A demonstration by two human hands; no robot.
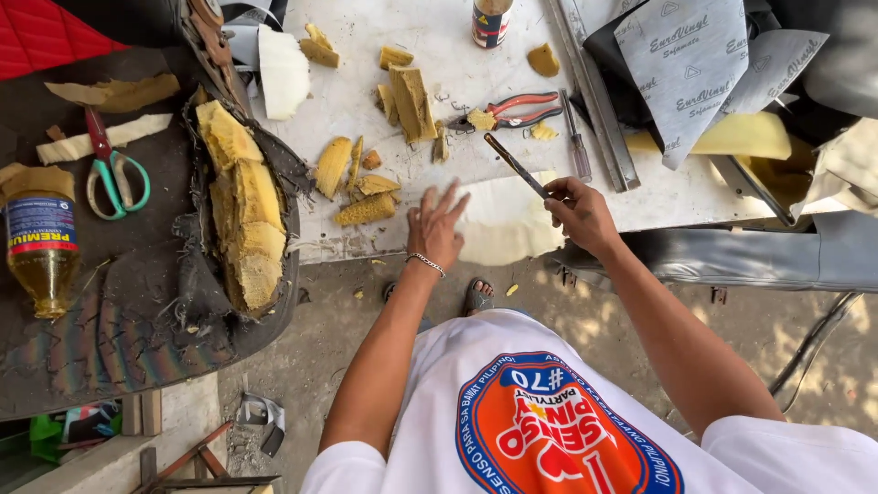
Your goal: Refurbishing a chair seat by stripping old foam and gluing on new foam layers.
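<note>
Left hand [435, 229] lies flat with fingers [445, 199] spread wide, pressing a pale cream foam sheet [501, 222] at the near edge of the white worktop [457, 64], while the right hand [579, 212] has its fingers curled tight round a thin dark blade [514, 163] angled up and away. Far left stands a clear bottle of amber liquid with a blue label [41, 253], and a small labelled can [491, 22] sits at the worktop's far edge.

R hand [580, 212] grips blade [515, 165]; L hand [433, 230] flat on foam sheet [501, 224].
</note>
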